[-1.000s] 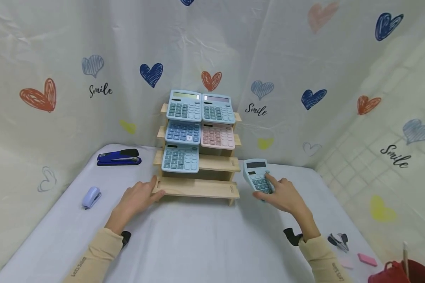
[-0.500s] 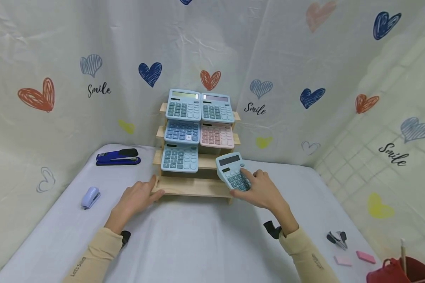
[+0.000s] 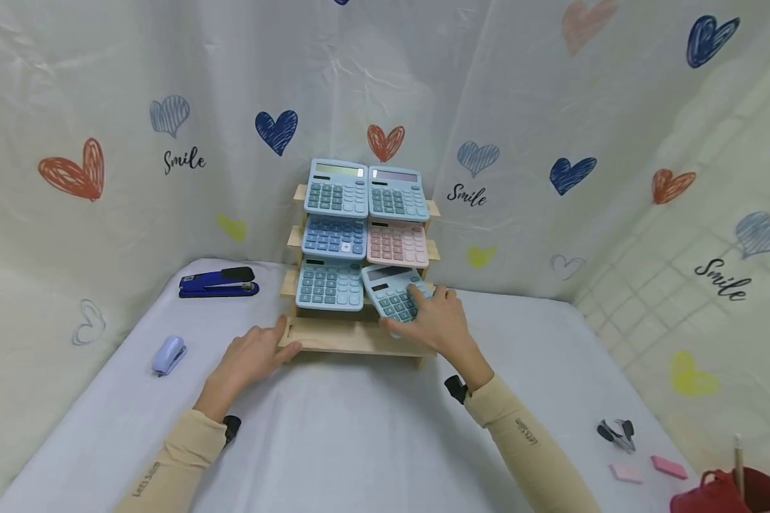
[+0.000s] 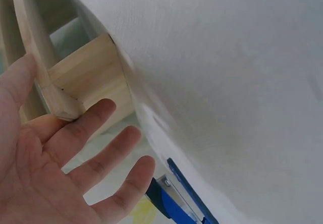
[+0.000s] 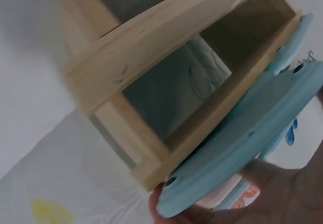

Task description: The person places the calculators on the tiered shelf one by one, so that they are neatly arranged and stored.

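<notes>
The right hand (image 3: 438, 322) is gripping a light blue calculator (image 3: 393, 292) by its lower right corner, thumb lying over the keys and fingers curling underneath, and is holding it tilted against the third shelf of the wooden rack (image 3: 359, 340), just to the right of the calculator already sitting on that shelf (image 3: 329, 285). In the right wrist view the underside of the held calculator (image 5: 242, 148) is touching the front edge of a shelf, so it is resting partly on the wood and partly in the hand. The left hand (image 3: 252, 356) is lying open with straight, relaxed fingers, pressing against the left end of the bottom shelf; the left wrist view is showing the palm (image 4: 60, 163) beside the corner of the rack (image 4: 75, 88), holding nothing. The calculator is looking like a light, stiff plastic slab, smooth on the back and likely to slide on a sloped shelf, so a pinch across the lower edge, thumb on the key face and fingers beneath, is seeming the sound hold; the display end is probably the part least suited to pressing. Four more calculators are filling the two upper shelves. A dark blue stapler (image 3: 218, 283) and a small pale one (image 3: 168, 355) are lying on the white table (image 3: 359, 442) to the left.
</notes>
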{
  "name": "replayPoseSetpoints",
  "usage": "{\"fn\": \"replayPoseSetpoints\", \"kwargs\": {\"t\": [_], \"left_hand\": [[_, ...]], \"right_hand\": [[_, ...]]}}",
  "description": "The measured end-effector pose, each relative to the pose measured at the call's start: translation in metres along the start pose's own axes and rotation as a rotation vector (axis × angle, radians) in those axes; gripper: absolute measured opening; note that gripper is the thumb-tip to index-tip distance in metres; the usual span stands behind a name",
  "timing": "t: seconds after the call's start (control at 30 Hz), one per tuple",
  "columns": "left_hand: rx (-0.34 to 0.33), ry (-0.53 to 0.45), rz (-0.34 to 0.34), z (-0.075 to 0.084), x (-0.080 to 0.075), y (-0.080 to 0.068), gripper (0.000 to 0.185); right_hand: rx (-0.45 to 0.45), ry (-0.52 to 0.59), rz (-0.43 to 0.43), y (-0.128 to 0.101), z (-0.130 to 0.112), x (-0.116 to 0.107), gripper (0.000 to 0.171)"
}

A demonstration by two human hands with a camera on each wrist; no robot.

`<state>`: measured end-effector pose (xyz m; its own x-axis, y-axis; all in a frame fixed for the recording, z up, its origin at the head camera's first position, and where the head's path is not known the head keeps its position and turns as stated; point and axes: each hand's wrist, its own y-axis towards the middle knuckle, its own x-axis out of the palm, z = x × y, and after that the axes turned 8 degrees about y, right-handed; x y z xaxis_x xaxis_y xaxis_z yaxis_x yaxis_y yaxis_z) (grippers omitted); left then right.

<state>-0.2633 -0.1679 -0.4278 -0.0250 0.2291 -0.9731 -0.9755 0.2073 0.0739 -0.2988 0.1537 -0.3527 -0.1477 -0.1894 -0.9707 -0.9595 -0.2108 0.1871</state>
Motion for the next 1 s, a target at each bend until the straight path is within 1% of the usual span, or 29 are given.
{"fn": "replayPoseSetpoints", "kwargs": {"t": [0.17,0.23,0.33,0.43,0.73,0.9,1.0], "left_hand": [[-0.010,-0.016,-0.010,0.000,0.002,-0.001,0.074],[-0.011,-0.018,-0.016,0.000,0.004,-0.002,0.075],[-0.019,-0.017,-0.028,0.001,0.006,-0.003,0.075],[-0.026,-0.014,-0.036,0.001,0.005,-0.005,0.075],[-0.030,-0.008,-0.027,-0.001,0.002,-0.005,0.076],[-0.026,-0.005,-0.027,0.000,0.003,-0.004,0.076],[-0.023,0.001,-0.024,0.000,0.002,-0.004,0.076]], "right_hand": [[0.135,0.002,-0.023,0.016,-0.018,0.009,0.106],[0.173,0.000,-0.029,0.021,-0.024,0.012,0.109],[0.207,-0.013,-0.032,0.026,-0.031,0.015,0.111],[0.219,-0.017,-0.032,0.028,-0.035,0.017,0.111],[0.224,-0.015,-0.020,0.035,-0.044,0.016,0.103],[0.242,-0.004,-0.032,0.035,-0.043,0.015,0.102],[0.237,0.033,-0.032,0.030,-0.037,0.013,0.101]]}}
